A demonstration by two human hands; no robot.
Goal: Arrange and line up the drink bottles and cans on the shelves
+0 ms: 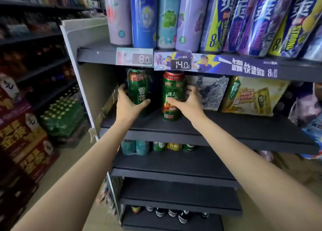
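Hands on cans: L hand [128, 102] grips green can [138, 91]; R hand [189, 101] grips red-top can [172, 98].

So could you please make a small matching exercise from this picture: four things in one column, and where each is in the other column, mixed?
Things:
1. left hand
2. right hand
3. yellow pack
4. black-capped bottles

Places:
A. on the bottom shelf
B. around the green can with a red top
C. on the middle shelf, at the right
D. around the all-green can

Pairs: 1-D, 2-B, 3-C, 4-A
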